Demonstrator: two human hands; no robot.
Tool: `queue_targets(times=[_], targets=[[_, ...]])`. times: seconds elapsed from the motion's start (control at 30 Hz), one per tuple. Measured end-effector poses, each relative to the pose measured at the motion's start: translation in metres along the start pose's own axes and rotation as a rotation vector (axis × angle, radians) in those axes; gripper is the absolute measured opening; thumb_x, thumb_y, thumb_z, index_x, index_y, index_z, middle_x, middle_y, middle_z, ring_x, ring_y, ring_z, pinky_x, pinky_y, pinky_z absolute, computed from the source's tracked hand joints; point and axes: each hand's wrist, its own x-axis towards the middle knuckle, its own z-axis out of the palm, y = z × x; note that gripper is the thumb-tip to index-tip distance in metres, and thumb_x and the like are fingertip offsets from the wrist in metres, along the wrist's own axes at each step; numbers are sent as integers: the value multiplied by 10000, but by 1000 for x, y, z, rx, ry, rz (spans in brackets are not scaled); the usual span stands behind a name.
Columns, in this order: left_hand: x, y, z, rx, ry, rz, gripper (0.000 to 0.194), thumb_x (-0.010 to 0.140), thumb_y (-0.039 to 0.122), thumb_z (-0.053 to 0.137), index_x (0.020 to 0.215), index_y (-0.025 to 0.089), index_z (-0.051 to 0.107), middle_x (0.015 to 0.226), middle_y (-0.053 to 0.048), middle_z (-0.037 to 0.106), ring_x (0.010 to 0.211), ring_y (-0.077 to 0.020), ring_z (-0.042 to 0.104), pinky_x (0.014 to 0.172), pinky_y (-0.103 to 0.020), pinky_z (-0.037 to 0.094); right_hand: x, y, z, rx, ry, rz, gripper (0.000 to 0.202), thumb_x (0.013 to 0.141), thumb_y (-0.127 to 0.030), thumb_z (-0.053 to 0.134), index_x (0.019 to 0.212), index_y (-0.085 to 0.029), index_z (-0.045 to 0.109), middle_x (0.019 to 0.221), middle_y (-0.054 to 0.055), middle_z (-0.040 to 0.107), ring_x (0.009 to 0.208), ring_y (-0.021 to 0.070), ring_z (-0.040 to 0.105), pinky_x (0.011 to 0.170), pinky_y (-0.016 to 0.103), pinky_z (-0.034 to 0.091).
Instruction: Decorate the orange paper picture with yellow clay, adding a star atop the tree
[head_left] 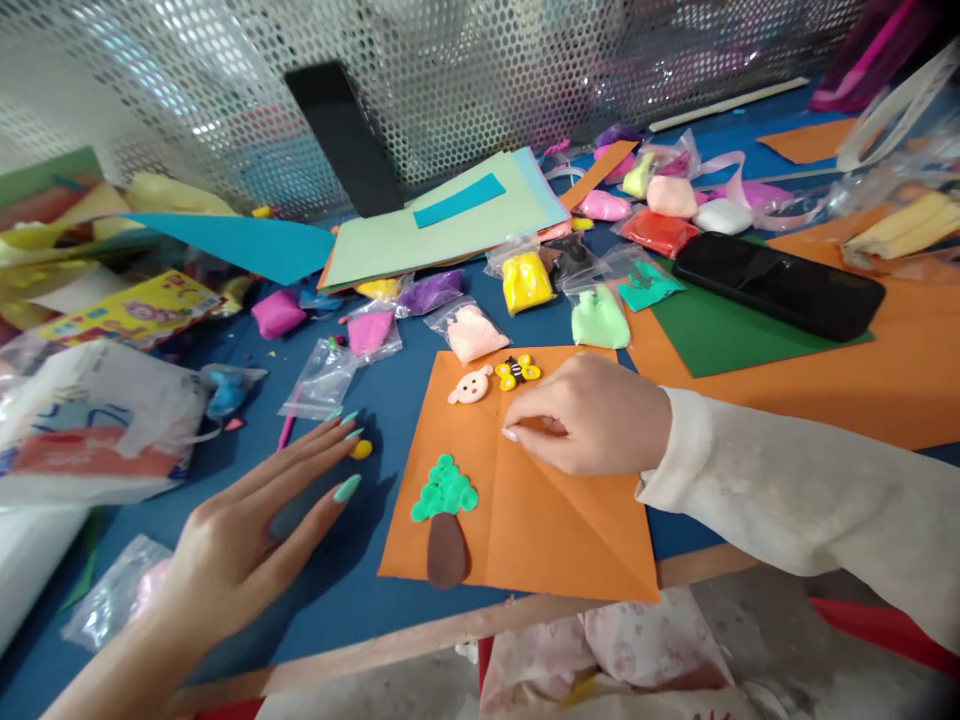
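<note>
My left hand (259, 535), with mint-green nails, is stretched over the blue table, fingers out. A small yellow ball of clay (361, 450) sits by its fingertips; whether they touch, I cannot tell. My right hand (581, 412), in a cream sleeve, is closed in a pinch over a creased orange sheet (555, 530). Anything inside that pinch is hidden. On the sheet are a clay tree with green crown (445, 488) and brown trunk (447, 552), a pale clay face with ears (472, 385), and a yellow-and-black clay bee (517, 372) just left of the knuckles.
Several clay packets, including a yellow one (527, 282) and a light green one (600, 318), lie behind the sheet. A black phone (780, 285) rests at right; another dark phone-like slab (345, 140) leans on the perforated metal panel (480, 90). A white package (97, 425) stands at left.
</note>
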Motion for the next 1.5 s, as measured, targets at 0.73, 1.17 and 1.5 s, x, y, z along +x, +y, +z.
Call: queue_targets(times=[0.73,1.17,1.5], targets=[[14,3,9,-83,157,-34,216,891,280,475,947,207,671,1001,-41,643,861,-138,638,761,-220,495,0,-3,-1,-35,-38,5,227,807,-207,537,607,-151,631,513,-5,508,498,91,355,505,271,170],[12,19,3,-52,225,-81,152,858,236,557,988,233,635,904,-2,707,796,-139,673,715,-243,560,-1,-2,1,-16,-18,-11,236,816,-219,526,608,-157,617,494,-16,468,493,93,379,505,265,174],[7,11,6,58,138,153,405,871,153,486,1266,238,513,1137,-58,665,1143,-209,579,945,-342,507,-1,-4,-1,-41,-43,1,217,812,-207,532,626,-154,630,504,-15,478,493,84,360,505,271,161]])
